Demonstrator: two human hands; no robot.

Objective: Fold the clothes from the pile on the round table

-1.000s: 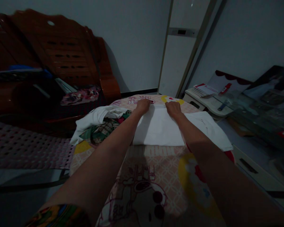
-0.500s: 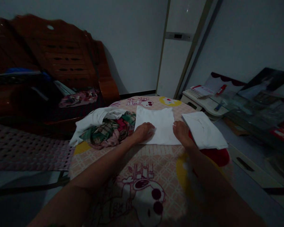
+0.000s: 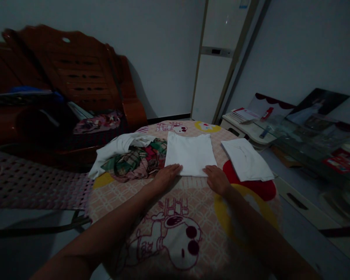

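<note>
A white garment [image 3: 189,151], folded into a rough square, lies flat on the round table. My left hand [image 3: 167,175] rests at its near left corner, fingers stretched out over the edge. At the near right part of the same edge is my right hand [image 3: 217,179], its fingertips on the fabric and the fingers extended. Whether either thumb is under the cloth cannot be seen. To the right lies another folded white garment [image 3: 247,159]. On the left is a crumpled heap of clothes [image 3: 140,159], with plaid, pink and white pieces.
A patterned tablecloth [image 3: 189,198] with cartoon dogs covers the table. Behind on the left stands a carved wooden chair [image 3: 81,74] with cloth on its seat. A tall white cabinet-like unit [image 3: 212,77] stands at the wall. A glass-topped stand [image 3: 291,136] holding papers and objects is at right.
Both hands have drawn back toward me, from the sides of the white garment to its near edge. The garment stays flat. The camera view has shifted slightly.
</note>
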